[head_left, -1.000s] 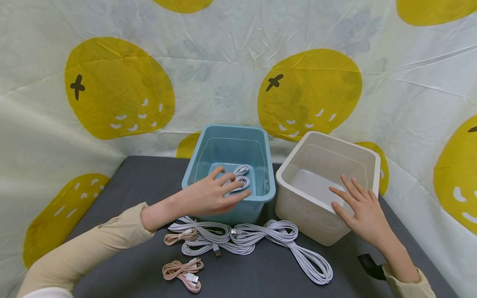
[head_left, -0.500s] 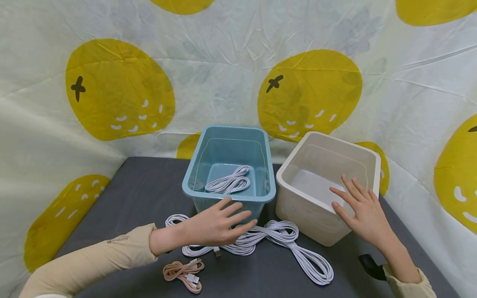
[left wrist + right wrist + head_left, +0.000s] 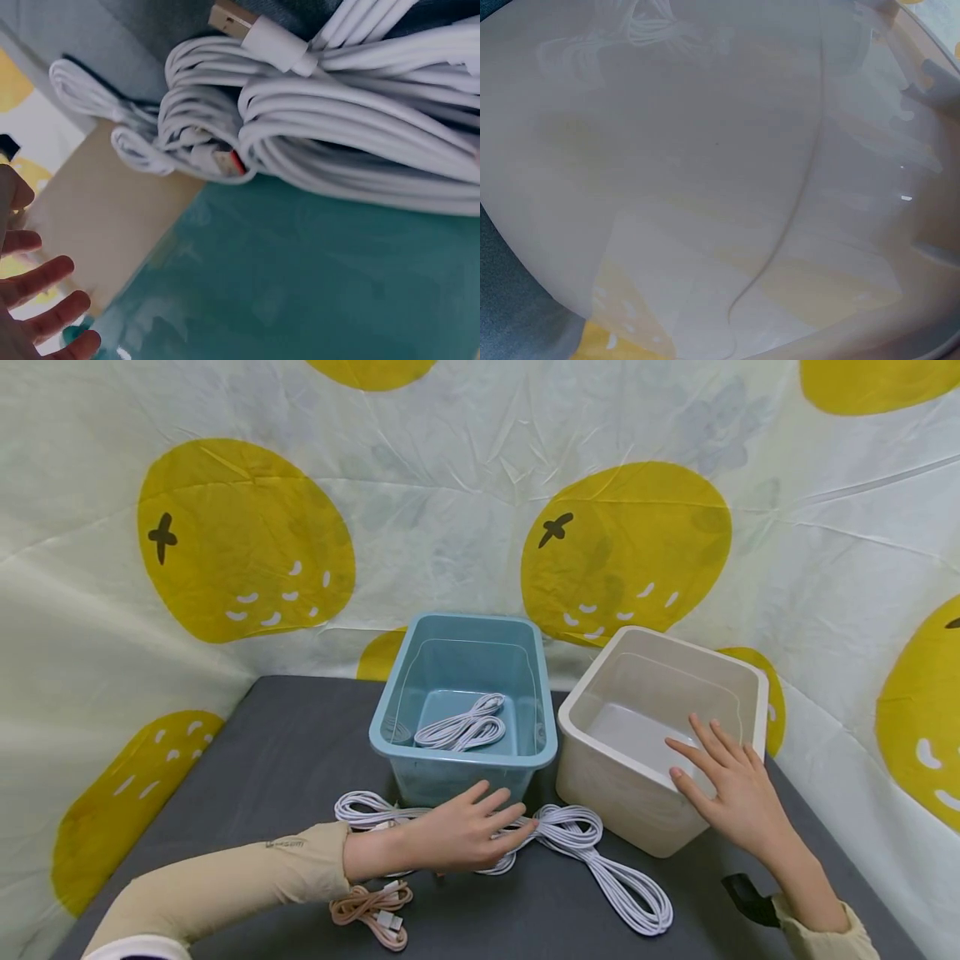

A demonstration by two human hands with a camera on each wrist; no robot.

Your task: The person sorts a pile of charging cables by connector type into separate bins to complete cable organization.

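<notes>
My left hand hovers over the bundled white cables in front of the blue bin, fingers spread and nothing held. In the left wrist view its fingers show at the lower left, apart from the white cables with a USB plug. One white cable bundle lies inside the blue bin. My right hand has its fingers spread over the near right rim of the beige bin; contact is unclear. A pink cable lies near my left sleeve.
The two bins stand side by side on a dark grey tabletop. Behind them hangs a pale cloth with yellow fruit prints. A black strap-like piece sits beside my right wrist.
My left hand has come out from above the blue bin, down and slightly right to the cables in front, now covering the second pink cable. My right hand has stayed put.
</notes>
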